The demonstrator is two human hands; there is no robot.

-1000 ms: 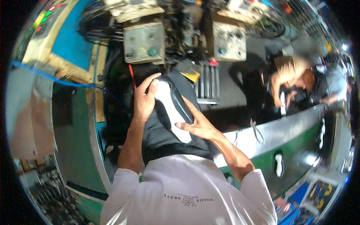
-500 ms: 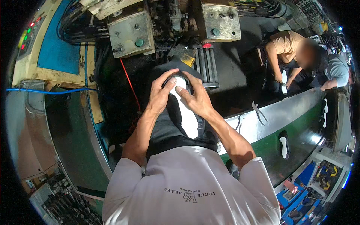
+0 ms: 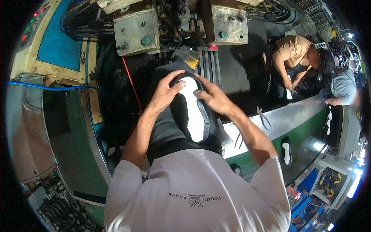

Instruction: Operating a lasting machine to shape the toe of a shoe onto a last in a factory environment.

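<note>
A black shoe upper (image 3: 207, 119) lies bottom up across my dark-clothed lap, its wide end pointing away from me. A white insole board (image 3: 195, 116) covers its underside. My left hand (image 3: 166, 93) is closed around the left side of the far end, with its thumb on the white board. From the right, my right hand (image 3: 215, 98) grips the same end. Its thumb lies at the board's right edge, and its other fingers curl along the black side.
Pliers (image 3: 264, 118) lie on the metal ledge (image 3: 288, 116) at right, beside a green conveyor belt (image 3: 262, 156) carrying another black-and-white shoe (image 3: 286, 151). Machine control boxes (image 3: 136, 34) stand ahead. At the far right, a co-worker (image 3: 295, 52) bends over a white-bottomed shoe; another person stands beside them.
My right thumb has slid off the white board's middle to its right edge, and the right hand has shifted slightly right. My left hand keeps its hold on the shoe upper.
</note>
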